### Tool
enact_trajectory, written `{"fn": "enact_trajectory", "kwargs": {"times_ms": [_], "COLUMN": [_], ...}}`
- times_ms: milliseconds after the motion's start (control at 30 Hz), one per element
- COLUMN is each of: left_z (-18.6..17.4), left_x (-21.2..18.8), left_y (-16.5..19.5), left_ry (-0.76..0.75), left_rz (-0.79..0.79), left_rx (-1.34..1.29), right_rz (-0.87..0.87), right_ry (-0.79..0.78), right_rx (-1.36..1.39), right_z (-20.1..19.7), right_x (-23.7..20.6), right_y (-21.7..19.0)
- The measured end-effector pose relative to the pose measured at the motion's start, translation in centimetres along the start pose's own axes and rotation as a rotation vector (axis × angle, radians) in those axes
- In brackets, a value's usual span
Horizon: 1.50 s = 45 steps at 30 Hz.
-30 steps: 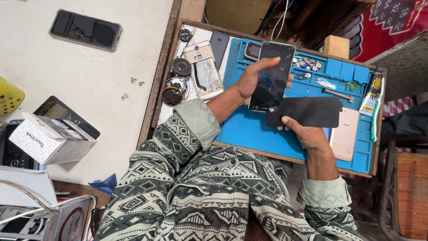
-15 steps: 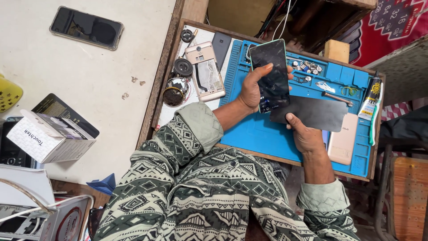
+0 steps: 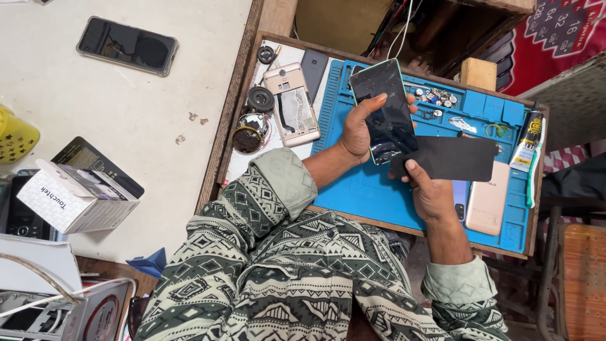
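My left hand [image 3: 360, 129] grips a black smartphone [image 3: 386, 107] with a pale green rim, held tilted above the blue repair mat [image 3: 360, 189]. My right hand [image 3: 429, 192] pinches a flat black rectangular sheet [image 3: 451, 158] by its left end, just below and right of the phone. The sheet's left edge meets the phone's lower end. Under the sheet lie a rose-gold phone back [image 3: 487, 199] and part of another phone [image 3: 461, 196].
An opened gold phone [image 3: 291, 104], a dark phone [image 3: 313, 65] and round parts [image 3: 260, 99] lie on the tray's left. Small screws [image 3: 435, 98], a glue tube [image 3: 526, 142], a wooden block [image 3: 478, 74]. On the white table: black phone [image 3: 127, 45], white box [image 3: 69, 197].
My left hand has tilted the phone and shifted it slightly left and up over the mat. The right hand keeps its hold on the black sheet, now nearer the phone's lower end.
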<state>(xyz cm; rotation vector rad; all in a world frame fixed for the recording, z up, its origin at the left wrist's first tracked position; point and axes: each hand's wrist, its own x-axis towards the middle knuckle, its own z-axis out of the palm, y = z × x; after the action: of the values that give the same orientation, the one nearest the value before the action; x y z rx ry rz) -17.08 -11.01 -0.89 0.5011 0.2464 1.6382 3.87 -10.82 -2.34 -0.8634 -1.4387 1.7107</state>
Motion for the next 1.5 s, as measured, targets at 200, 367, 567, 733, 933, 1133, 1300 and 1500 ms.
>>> {"fn": "enact_trajectory", "kwargs": {"times_ms": [200, 367, 567, 733, 933, 1133, 1300, 1500], "left_z": [0.1, 0.7, 1.2, 1.3, 1.2, 0.0, -0.6, 0.4], "left_x": [-0.1, -0.1, -0.4, 0.0, 0.1, 0.9, 1.5, 1.6], "left_y": [-0.4, -0.5, 0.6, 1.4, 1.3, 0.3, -0.6, -0.9], "left_ry": [-0.021, -0.096, -0.234, -0.295, -0.206, -0.116, -0.023, 0.314], "left_rz": [0.032, 0.059, 0.002, -0.036, -0.142, -0.159, -0.101, -0.09], "left_rx": [-0.036, -0.006, 0.129, 0.384, 0.371, 0.351, 0.418, 0.435], "right_rz": [-0.016, -0.044, -0.102, -0.17, -0.254, -0.327, -0.459, -0.504], "right_ry": [0.031, 0.046, 0.093, 0.141, 0.122, 0.06, 0.079, 0.212], "right_rx": [0.096, 0.229, 0.326, 0.32, 0.273, 0.219, -0.079, -0.141], "right_z": [1.3, 2.1, 1.7, 0.7, -0.2, -0.2, 0.3, 0.5], "right_x": [0.1, 0.2, 0.4, 0.5, 0.3, -0.2, -0.7, 0.0], "right_y": [-0.8, -1.6, -2.5, -3.1, -2.9, -2.4, -1.8, -0.9]}}
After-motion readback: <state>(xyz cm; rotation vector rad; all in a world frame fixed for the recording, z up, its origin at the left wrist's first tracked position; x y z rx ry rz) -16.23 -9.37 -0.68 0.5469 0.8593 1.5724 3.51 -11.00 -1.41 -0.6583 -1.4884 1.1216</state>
